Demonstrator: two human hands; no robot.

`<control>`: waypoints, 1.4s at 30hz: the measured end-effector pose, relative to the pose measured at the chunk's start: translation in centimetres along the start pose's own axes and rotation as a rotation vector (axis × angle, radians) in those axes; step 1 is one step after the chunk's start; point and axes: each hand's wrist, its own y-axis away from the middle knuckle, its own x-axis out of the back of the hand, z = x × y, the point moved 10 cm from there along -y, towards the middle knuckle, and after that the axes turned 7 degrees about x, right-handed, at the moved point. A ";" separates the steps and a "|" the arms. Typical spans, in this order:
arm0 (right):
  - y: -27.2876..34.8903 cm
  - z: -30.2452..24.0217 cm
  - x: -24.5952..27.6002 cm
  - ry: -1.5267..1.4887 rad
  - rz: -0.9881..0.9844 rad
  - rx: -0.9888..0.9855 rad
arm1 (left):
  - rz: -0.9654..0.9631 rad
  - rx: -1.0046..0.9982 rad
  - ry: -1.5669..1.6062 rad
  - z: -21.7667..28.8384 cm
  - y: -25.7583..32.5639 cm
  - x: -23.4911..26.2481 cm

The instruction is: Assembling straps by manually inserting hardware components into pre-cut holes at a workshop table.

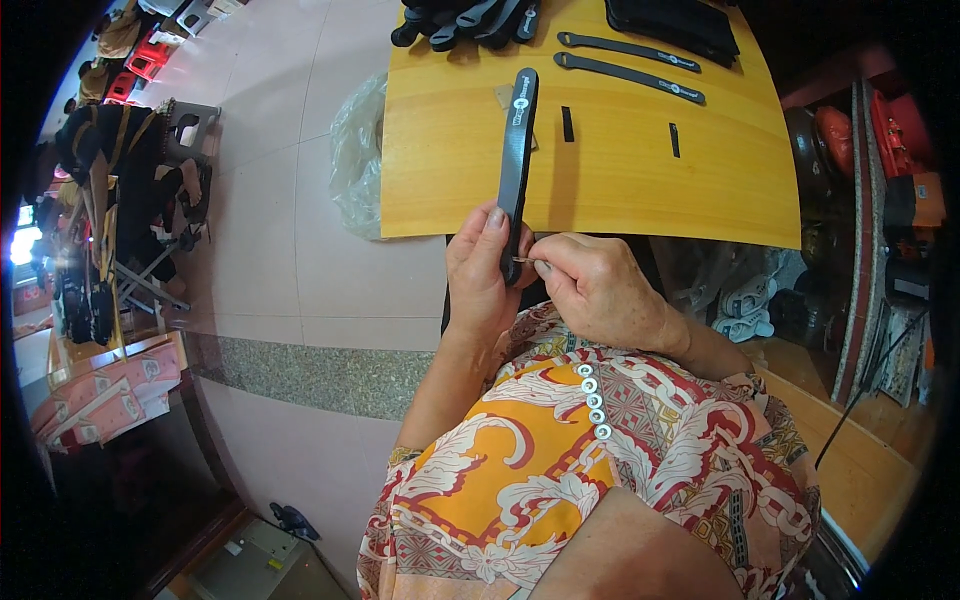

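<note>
My left hand (478, 268) is closed around the lower part of a black strap (517, 150) with rounded ends and pale printing, held nearly upright above my lap. My right hand (610, 290) is beside the strap's lower end, thumb and forefinger pinched on a thin, small piece that touches or nearly touches the strap; its kind is too small to tell. Two more black straps (628, 77) with a hole at one end lie side by side on the yellow table (450, 190). Two short black strips (568, 124) rest nearer to me.
At the table's far edge are a heap of black straps (465, 22) and a black folded pouch (675, 28). A clear plastic bag (358, 160) hangs at its left edge. Shoes (745, 305) are at the right, beneath the table. Stools and another person are at the far left.
</note>
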 end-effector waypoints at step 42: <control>-0.6 1.7 -1.9 -0.306 -0.341 -0.022 | 0.034 -0.235 -0.574 1.1 0.9 -0.6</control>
